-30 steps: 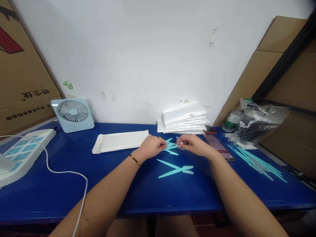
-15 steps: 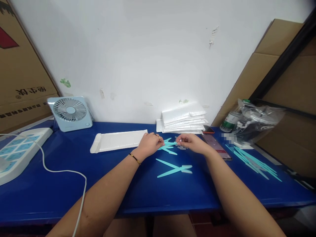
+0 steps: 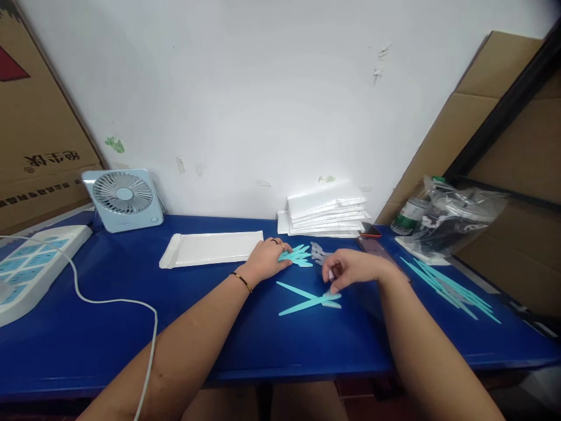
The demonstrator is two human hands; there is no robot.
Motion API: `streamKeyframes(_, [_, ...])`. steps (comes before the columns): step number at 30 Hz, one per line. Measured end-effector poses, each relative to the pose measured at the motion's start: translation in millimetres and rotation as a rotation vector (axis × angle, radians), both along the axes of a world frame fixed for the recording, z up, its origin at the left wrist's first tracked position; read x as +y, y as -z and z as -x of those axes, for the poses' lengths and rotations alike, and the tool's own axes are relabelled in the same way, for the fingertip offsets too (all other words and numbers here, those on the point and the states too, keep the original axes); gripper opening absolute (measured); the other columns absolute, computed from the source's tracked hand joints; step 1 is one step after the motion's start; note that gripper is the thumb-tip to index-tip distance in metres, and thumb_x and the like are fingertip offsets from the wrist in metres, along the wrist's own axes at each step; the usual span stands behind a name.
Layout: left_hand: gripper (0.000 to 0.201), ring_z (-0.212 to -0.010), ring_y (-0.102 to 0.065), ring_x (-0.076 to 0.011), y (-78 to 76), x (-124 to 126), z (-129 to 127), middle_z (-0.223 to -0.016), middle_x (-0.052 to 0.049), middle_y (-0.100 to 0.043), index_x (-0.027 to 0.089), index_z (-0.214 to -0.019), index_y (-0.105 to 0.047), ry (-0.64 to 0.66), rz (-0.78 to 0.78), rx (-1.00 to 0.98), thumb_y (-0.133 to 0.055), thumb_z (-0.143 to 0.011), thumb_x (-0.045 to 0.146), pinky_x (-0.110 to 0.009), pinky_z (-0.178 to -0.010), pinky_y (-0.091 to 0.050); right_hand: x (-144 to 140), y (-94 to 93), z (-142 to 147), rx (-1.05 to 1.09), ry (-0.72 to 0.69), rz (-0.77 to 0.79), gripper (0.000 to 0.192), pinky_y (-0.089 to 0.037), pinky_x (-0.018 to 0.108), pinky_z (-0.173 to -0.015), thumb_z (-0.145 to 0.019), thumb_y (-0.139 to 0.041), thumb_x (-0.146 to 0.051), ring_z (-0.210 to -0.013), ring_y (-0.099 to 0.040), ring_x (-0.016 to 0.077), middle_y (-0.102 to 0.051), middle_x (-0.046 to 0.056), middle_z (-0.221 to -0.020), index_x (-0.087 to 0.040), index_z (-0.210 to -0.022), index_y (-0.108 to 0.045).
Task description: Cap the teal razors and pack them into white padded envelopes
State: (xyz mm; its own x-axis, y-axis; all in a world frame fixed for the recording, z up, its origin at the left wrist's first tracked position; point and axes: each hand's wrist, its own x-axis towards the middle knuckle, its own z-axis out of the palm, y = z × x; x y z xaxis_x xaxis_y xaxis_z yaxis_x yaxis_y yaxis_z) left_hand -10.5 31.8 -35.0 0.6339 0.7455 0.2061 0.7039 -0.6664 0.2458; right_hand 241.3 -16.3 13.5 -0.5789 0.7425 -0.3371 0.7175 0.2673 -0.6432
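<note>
Teal sticks under left hand, crossed pair beneath right hand

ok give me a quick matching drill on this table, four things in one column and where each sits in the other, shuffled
Things:
1. small fan
2. stack of white mailers
3. crossed teal sticks
4. clear plastic bag

Places:
A. just under the right hand
B. far right, by the cardboard
C. back left, against the wall
D. back middle, against the wall

Pairs: 1-C, 2-D, 3-A, 4-B
</note>
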Motion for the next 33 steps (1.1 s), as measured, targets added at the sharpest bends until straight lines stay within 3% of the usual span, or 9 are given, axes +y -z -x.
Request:
streamKeyframes(5, [0.033,-0.100,-0.055,-0.0230,-0.4,0,0,-0.104,-0.004,-0.062,0.027,-0.111,-0.059,0.022,0.020,-0.029,-0.056,-0.081,0.040,-0.032,-0.083,-0.041,-4,1.5,10,-0.094,-0.139,0.020,0.033,-0.038,0.021,-0.054,-0.062,-0.073,-0.040,-0.062,-0.052,0.0116,-0.062,0.002,-0.071,-0.015,-0.083,-0.070])
streamKeyframes(9, [0.044,-0.105,-0.053,-0.0243,-9.9,-5,3,-0.110,-0.005,-0.061,0.025,-0.118,-0.055,0.011,0.016,-0.112,-0.060,-0.078,0.042,-0.033,-0.087,-0.040,-4,4.5,13,-0.089,-0.123,0.007,0.026,-0.038,0.020,-0.052,-0.065,-0.069,-0.031,-0.059,-0.051,0.0107,-0.061,0.001,-0.069,-0.013,-0.083,-0.069])
streamKeyframes(11, [0.041,-0.102,-0.054,-0.0236,-17.3,-11,2,-0.110,-0.007,-0.061,0.022,-0.112,-0.058,0.007,0.018,-0.173,-0.057,-0.079,0.047,-0.032,-0.084,-0.040,-4,5.9,13,-0.067,-0.101,0.020,0.023,-0.038,0.020,-0.052,-0.065,-0.067,-0.028,-0.058,-0.051,0.0104,-0.060,0.000,-0.066,-0.013,-0.084,-0.068])
streamKeyframes(15, [0.039,-0.077,-0.059,-0.0177,-27.3,-28,-4,-0.085,-0.003,-0.065,0.020,-0.092,-0.065,0.167,0.167,-0.134,-0.054,-0.078,0.055,-0.026,-0.064,-0.040,-2,8.8,14,0.020,-0.057,0.018,0.019,-0.040,0.019,-0.053,-0.067,-0.062,-0.021,-0.058,-0.052,0.0095,-0.061,-0.001,-0.066,-0.014,-0.084,-0.067])
streamKeyframes(18, [0.027,-0.067,-0.058,-0.0145,-25.2,-36,-10,-0.074,0.000,-0.066,0.021,-0.080,-0.066,0.250,0.232,-0.014,-0.063,-0.073,0.047,-0.024,-0.056,-0.036,0,9.5,15,0.062,-0.032,-0.024,0.017,-0.040,0.020,-0.052,-0.070,-0.062,-0.025,-0.055,-0.053,0.0097,-0.059,-0.001,-0.062,-0.015,-0.082,-0.066])
streamKeyframes(22, [0.012,-0.063,-0.058,-0.0130,-19.3,-36,-12,-0.070,0.002,-0.067,0.022,-0.074,-0.065,0.207,0.285,0.029,-0.061,-0.075,0.033,-0.023,-0.052,-0.033,3,9.8,11,0.113,0.056,-0.083,0.021,-0.042,0.022,-0.053,-0.074,-0.061,-0.034,-0.053,-0.056,0.0121,-0.059,-0.001,-0.060,-0.015,-0.083,-0.065])
streamKeyframes(27, [0.013,-0.064,-0.058,-0.0143,-21.6,-32,-12,-0.074,0.000,-0.068,0.021,-0.075,-0.065,0.128,0.228,0.007,-0.059,-0.078,0.033,-0.023,-0.053,-0.033,4,8.9,4,0.141,0.294,-0.344,0.023,-0.042,0.025,-0.055,-0.075,-0.059,-0.036,-0.060,-0.056,0.0136,-0.065,0.004,-0.075,-0.016,-0.085,-0.066])
streamKeyframes(29, [0.015,-0.066,-0.058,-0.0149,-23.2,-32,-12,-0.076,0.000,-0.068,0.021,-0.076,-0.064,0.086,0.182,-0.044,-0.057,-0.080,0.034,-0.023,-0.054,-0.034,3,7.4,7,0.154,0.281,-0.372,0.027,-0.041,0.024,-0.056,-0.077,-0.058,-0.040,-0.061,-0.055,0.0133,-0.065,0.004,-0.077,-0.017,-0.086,-0.068])
streamKeyframes(33, [0.017,-0.068,-0.058,-0.0150,-24.3,-27,-9,-0.076,-0.001,-0.067,0.021,-0.077,-0.063,0.060,0.157,-0.126,-0.054,-0.082,0.034,-0.024,-0.055,-0.036,1,8.1,15,0.180,0.125,-0.229,0.029,-0.040,0.024,-0.053,-0.076,-0.060,-0.044,-0.057,-0.052,0.0124,-0.062,0.001,-0.067,-0.017,-0.083,-0.069])
